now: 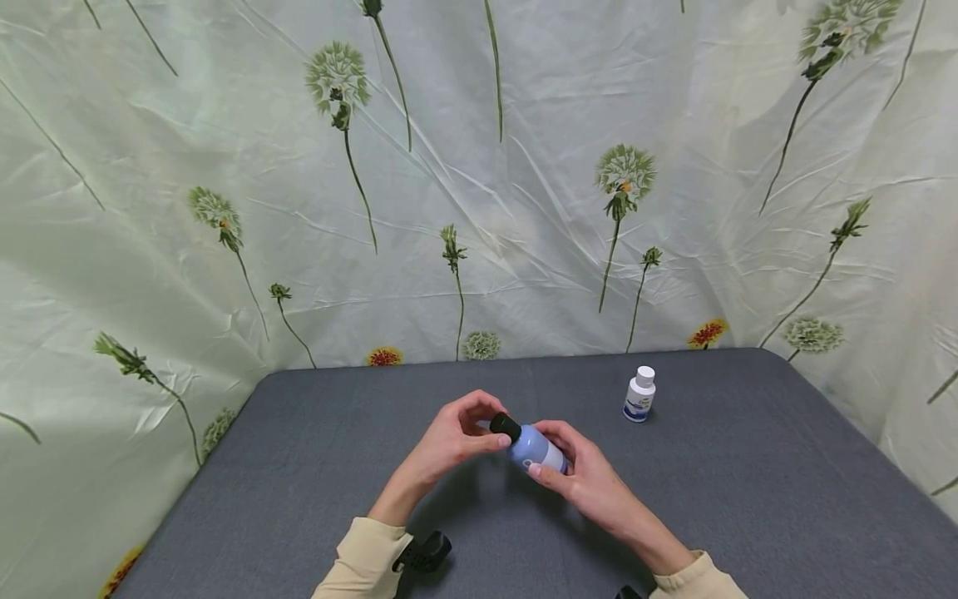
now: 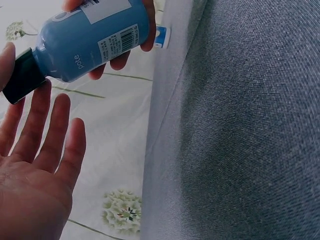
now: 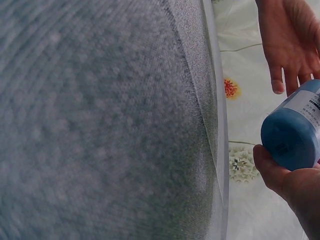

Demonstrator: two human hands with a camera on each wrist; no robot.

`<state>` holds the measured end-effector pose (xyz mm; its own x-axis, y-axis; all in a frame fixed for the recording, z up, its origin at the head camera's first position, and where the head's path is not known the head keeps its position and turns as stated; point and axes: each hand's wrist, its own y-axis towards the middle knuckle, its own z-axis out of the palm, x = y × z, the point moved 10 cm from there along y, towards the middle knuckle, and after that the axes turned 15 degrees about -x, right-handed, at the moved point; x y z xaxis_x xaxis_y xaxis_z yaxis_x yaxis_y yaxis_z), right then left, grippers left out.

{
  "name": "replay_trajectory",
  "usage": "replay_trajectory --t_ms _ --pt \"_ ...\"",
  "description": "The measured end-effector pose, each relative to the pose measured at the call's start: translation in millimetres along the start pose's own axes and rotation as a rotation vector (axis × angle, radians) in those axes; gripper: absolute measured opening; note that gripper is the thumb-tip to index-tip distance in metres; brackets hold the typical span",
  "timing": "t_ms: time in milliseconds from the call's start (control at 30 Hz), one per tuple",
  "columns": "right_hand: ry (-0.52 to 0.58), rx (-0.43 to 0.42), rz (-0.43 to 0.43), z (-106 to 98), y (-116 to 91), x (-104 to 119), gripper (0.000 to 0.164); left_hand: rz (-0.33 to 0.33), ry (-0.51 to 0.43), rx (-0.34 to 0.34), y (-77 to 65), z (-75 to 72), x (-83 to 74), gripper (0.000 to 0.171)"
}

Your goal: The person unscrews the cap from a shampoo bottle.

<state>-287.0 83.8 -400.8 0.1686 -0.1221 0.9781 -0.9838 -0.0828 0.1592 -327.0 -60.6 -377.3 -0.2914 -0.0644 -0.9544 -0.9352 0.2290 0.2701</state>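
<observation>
A blue bottle [image 1: 530, 449] with a black cap [image 1: 505, 427] is held tilted above the table, its cap up and to the left. Around its body curl the thumb and fingers of my right hand [image 1: 591, 476]. My left hand [image 1: 451, 437] pinches the cap between thumb and fingertips, and its other fingers spread below the neck in the left wrist view. There, a white label with a barcode [image 2: 122, 42] shows on the bottle's side. The bottle's flat base [image 3: 286, 142] faces the right wrist camera.
A small white bottle [image 1: 639, 395] with a blue-banded label stands upright at the back right of the dark grey table [image 1: 314, 482]. Behind the table hangs a pale curtain [image 1: 524, 166] printed with dandelions. A black wrist device [image 1: 425, 552] sits at my left sleeve.
</observation>
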Motion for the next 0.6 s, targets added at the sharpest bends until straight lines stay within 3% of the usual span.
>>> replay_trajectory --t_ms 167,367,600 --pt "-0.009 -0.006 0.003 -1 0 0 0.049 0.038 -0.031 0.029 -0.1 2.0 -3.6 0.037" --pt "-0.012 -0.013 0.012 -2 1 0 0.05 0.087 -0.14 0.126 -4.3 9.0 -12.3 0.04" --pt "-0.015 -0.01 0.001 -3 1 1 0.05 0.067 -0.17 0.143 -5.8 10.1 -13.1 0.035"
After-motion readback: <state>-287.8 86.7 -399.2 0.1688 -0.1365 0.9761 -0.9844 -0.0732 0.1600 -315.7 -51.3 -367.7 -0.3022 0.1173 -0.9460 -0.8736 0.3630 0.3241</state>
